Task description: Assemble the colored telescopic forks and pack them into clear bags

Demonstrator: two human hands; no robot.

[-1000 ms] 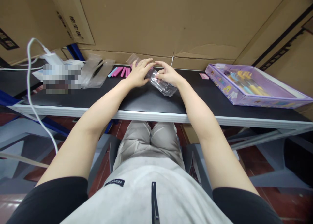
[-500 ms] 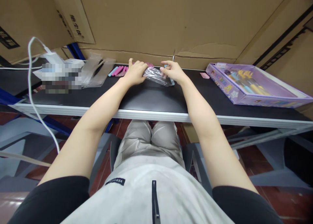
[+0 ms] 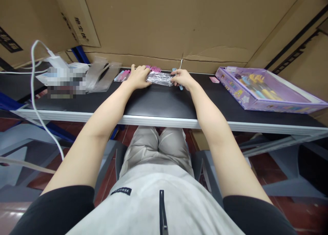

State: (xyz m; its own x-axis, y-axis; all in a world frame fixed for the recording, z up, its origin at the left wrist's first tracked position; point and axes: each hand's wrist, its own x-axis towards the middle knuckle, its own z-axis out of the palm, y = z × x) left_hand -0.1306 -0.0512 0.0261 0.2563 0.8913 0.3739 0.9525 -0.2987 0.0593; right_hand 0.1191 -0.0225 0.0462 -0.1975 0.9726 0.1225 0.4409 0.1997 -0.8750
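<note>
A small clear plastic bag (image 3: 159, 78) lies flat on the black tabletop (image 3: 159, 103) near the far edge. My left hand (image 3: 138, 78) presses its left end with curled fingers. My right hand (image 3: 182, 78) pinches its right end. A pink comb (image 3: 153, 68) shows just behind the bag, and a blue comb (image 3: 180, 86) pokes out beside my right hand. Pink and blue sticks (image 3: 121, 76) lie left of my left hand.
Empty clear bags (image 3: 99, 76) and a white charger with cable (image 3: 55, 62) lie at the left. A purple toy box (image 3: 266, 89) sits at the right. Cardboard boxes (image 3: 179, 26) wall the back of the table.
The bag was held crumpled and tilted between both hands; it has been carried toward the far edge and now lies stretched flat on the table, a hand at each end.
</note>
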